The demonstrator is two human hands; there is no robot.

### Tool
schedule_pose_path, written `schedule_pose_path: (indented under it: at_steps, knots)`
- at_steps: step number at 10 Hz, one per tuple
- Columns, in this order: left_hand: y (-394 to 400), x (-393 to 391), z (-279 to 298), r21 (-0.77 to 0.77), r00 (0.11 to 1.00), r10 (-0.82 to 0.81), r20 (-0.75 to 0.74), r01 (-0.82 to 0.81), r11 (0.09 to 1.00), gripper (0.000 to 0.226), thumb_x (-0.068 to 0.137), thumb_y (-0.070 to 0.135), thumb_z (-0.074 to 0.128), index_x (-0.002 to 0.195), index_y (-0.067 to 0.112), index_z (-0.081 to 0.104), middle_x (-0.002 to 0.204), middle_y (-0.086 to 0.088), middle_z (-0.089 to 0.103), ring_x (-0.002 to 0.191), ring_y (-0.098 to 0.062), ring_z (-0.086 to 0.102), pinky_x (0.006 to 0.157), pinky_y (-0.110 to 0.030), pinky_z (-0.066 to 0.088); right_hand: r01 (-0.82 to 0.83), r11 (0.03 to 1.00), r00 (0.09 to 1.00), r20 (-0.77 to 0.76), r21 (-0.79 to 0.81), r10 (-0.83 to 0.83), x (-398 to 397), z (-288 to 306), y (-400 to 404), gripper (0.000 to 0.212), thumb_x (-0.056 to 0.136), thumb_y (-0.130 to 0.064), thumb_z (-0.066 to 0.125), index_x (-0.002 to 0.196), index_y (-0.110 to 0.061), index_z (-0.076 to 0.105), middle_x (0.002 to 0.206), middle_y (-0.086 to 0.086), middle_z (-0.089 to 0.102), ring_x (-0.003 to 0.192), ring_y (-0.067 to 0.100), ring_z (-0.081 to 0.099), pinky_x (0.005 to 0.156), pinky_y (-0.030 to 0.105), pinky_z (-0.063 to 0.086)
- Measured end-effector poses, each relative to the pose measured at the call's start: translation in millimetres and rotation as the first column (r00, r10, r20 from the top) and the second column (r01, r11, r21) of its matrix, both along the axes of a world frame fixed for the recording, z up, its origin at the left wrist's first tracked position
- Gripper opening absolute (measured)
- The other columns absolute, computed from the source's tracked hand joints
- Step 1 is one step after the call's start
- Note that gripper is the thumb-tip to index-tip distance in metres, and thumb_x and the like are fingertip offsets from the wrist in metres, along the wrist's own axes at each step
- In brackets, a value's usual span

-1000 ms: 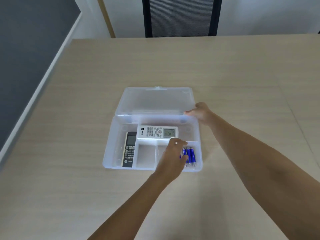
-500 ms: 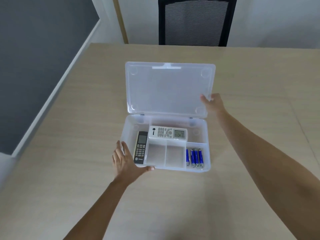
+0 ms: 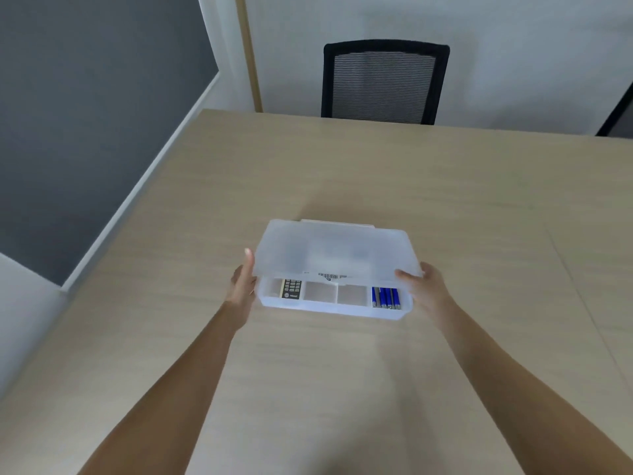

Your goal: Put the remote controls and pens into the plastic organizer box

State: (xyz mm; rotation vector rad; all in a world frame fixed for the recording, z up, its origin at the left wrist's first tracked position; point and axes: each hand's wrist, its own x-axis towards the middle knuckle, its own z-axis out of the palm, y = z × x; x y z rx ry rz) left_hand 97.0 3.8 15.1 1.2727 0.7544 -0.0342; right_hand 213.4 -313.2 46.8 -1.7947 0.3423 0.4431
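The clear plastic organizer box (image 3: 329, 308) sits on the table in front of me. Its lid (image 3: 334, 253) is tilted down over the box, with a gap left along the front. My left hand (image 3: 244, 281) holds the lid's left end and my right hand (image 3: 423, 286) holds its right end. Through the gap I see the black remote (image 3: 291, 289) in the left compartment and several blue pens (image 3: 385, 297) in the right one. The white remote is hidden under the frosted lid.
The wooden table (image 3: 342, 173) stretches around the box. A black mesh chair (image 3: 383, 82) stands at the far edge. The table's left edge (image 3: 144, 200) runs along a grey floor.
The lid has swung from upright to nearly down over the box. My left hand moved from the box's front left corner to the lid's left end. My view tilted up.
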Motion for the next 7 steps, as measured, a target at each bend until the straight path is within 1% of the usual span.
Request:
schedule_pose_path:
  at_steps: [1, 2, 3, 4, 5, 6, 7]
  knots:
    - [-18.4, 0.2, -5.1, 0.424, 0.974, -0.027, -0.224, 0.123, 0.897, 0.103, 0.062, 0.059, 0.081, 0.139, 0.008, 0.037, 0.142, -0.011, 0.049, 0.125, -0.025, 0.051, 0.1, -0.034, 0.042, -0.11, 0.957, 0.991, 0.046, -0.268, 0.126, -20.3, -27.6, -1.5, 0.045, 0.08, -0.02, 0.075, 0.12, -0.005, 0.061, 0.118, 0.016, 0.069, 0.106, 0.032, 0.066, 0.082, 0.034, 0.051]
    - [-39.2, 4.5, -14.0, 0.664, 0.94, -0.075, -0.333, 0.29, 0.689, 0.1, 0.056, 0.046, 0.09, 0.132, 0.004, 0.04, 0.133, -0.013, 0.047, 0.126, -0.028, 0.044, 0.1, -0.038, 0.045, -0.158, 0.926, 0.985, 0.004, -0.343, 0.17, -34.2, -44.2, 3.3, 0.08, 0.061, -0.029, 0.09, 0.128, -0.008, 0.05, 0.124, 0.008, 0.061, 0.115, 0.027, 0.059, 0.086, 0.03, 0.047]
    - [-48.0, 8.3, -10.5, 0.702, 0.953, -0.046, -0.3, 0.253, 0.666, 0.1, 0.056, 0.039, 0.09, 0.131, 0.001, 0.036, 0.134, -0.015, 0.039, 0.127, -0.031, 0.038, 0.102, -0.04, 0.044, -0.139, 0.918, 0.988, 0.014, -0.37, 0.155, -30.7, -41.1, 16.4, 0.094, 0.053, -0.03, 0.094, 0.126, -0.003, 0.04, 0.119, 0.008, 0.055, 0.108, 0.025, 0.055, 0.083, 0.029, 0.043]
    - [-49.7, 8.3, -10.8, 0.715, 0.96, -0.028, -0.277, 0.226, 0.662, 0.098, 0.057, 0.035, 0.091, 0.13, 0.0, 0.036, 0.135, -0.017, 0.036, 0.128, -0.032, 0.037, 0.102, -0.041, 0.043, -0.115, 0.917, 0.99, 0.026, -0.383, 0.135, -27.8, -41.5, 20.0, 0.093, 0.053, -0.029, 0.094, 0.123, -0.002, 0.039, 0.123, 0.012, 0.055, 0.095, 0.019, 0.048, 0.08, 0.027, 0.041]
    - [-49.0, 8.0, -13.1, 0.723, 0.957, -0.044, -0.287, 0.246, 0.645, 0.099, 0.057, 0.036, 0.091, 0.13, -0.002, 0.035, 0.134, -0.018, 0.035, 0.128, -0.034, 0.035, 0.105, -0.041, 0.041, -0.115, 0.915, 0.99, 0.029, -0.387, 0.137, -34.2, -45.8, 16.0, 0.094, 0.054, -0.029, 0.094, 0.124, -0.002, 0.038, 0.127, 0.014, 0.054, 0.098, 0.019, 0.049, 0.081, 0.026, 0.04]
    - [-48.5, 7.0, -11.2, 0.736, 0.941, -0.063, -0.334, 0.301, 0.607, 0.109, 0.059, 0.047, 0.087, 0.137, -0.001, 0.028, 0.141, -0.018, 0.03, 0.133, -0.036, 0.032, 0.108, -0.042, 0.037, -0.185, 0.885, 0.98, -0.011, -0.428, 0.2, -32.8, -39.9, 17.6, 0.098, 0.058, -0.034, 0.091, 0.131, -0.001, 0.034, 0.135, 0.016, 0.047, 0.121, 0.028, 0.049, 0.091, 0.03, 0.043]
    - [-53.4, -10.0, -11.1, 0.805, 0.945, -0.02, -0.325, 0.287, 0.52, 0.12, 0.067, 0.064, 0.074, 0.152, 0.013, 0.007, 0.159, -0.019, 0.002, 0.146, -0.035, 0.014, 0.118, -0.049, 0.02, -0.228, 0.845, 0.957, 0.048, -0.483, 0.286, -34.4, -9.2, 21.4, 0.107, 0.073, -0.046, 0.078, 0.147, -0.002, 0.016, 0.15, 0.019, 0.028, 0.143, 0.034, 0.025, 0.115, 0.042, 0.031]
